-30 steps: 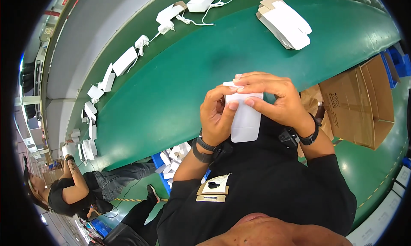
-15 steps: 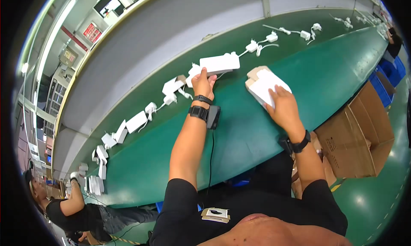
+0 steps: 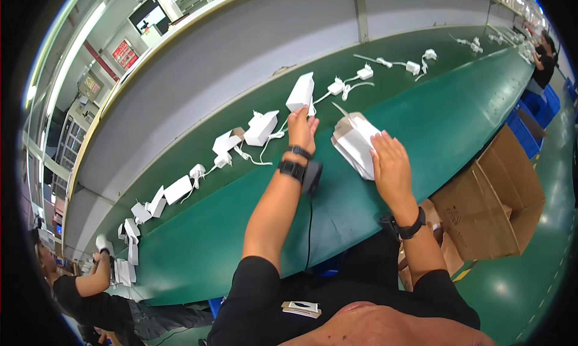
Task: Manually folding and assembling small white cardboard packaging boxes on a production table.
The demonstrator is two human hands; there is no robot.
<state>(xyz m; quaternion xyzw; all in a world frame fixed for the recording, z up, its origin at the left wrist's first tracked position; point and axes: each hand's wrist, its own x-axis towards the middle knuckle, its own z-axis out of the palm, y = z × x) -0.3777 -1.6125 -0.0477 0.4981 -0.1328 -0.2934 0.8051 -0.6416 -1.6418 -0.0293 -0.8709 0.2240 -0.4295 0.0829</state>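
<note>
My left hand [image 3: 303,131] reaches to the far side of the green work surface, its fingertips at the lower end of a white box [image 3: 301,92]. The fingers look apart, though the box partly hides them. My right hand [image 3: 391,168] lies with stretched fingers along the right edge of a stack of flat white cartons [image 3: 356,142]. Brown inner flaps show at the stack's far end, and one thin flap sticks up. Left of my left hand another white box [image 3: 262,128] sits beside a white cable. To the right is a white plug adapter [image 3: 336,86] with its cord.
More white boxes [image 3: 178,190] and adapters line the far strip. An open brown carton [image 3: 481,195] stands at right, near blue bins [image 3: 522,126]. A black cable [image 3: 310,231] hangs by my left arm. One person [image 3: 84,286] works at left, another [image 3: 545,63] at far right.
The white box at my left hand has gone from lying sideways to a steep tilt. My right hand has loosened from a grip to lying along the carton stack. The whole view has shifted slightly.
</note>
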